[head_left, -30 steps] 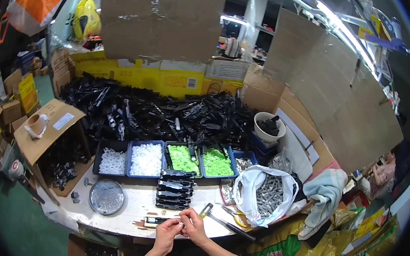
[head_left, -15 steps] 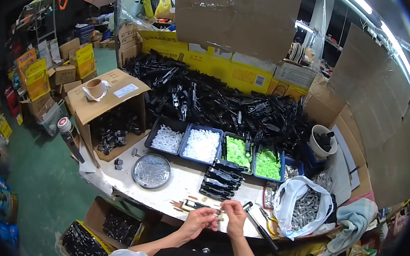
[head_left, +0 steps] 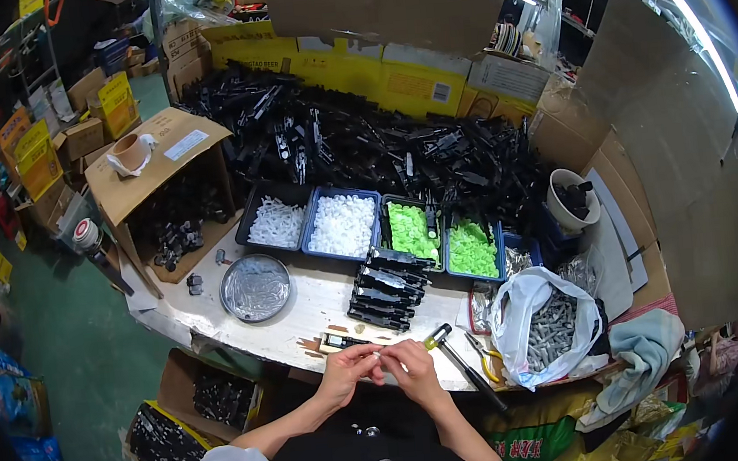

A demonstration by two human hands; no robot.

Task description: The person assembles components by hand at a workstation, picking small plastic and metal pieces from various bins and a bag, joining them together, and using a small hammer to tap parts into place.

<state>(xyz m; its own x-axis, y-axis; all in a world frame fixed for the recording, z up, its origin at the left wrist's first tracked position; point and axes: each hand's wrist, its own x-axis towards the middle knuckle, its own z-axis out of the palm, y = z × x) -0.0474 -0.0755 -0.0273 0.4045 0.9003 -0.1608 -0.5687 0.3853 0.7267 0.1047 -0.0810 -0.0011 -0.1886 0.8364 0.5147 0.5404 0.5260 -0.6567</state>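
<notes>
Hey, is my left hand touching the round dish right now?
Apart. The head view shows white tabletop between your left hand and the round dish.

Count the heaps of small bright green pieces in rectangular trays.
2: the left green heap, beside the small white pieces; the right green heap, to its right.
</notes>
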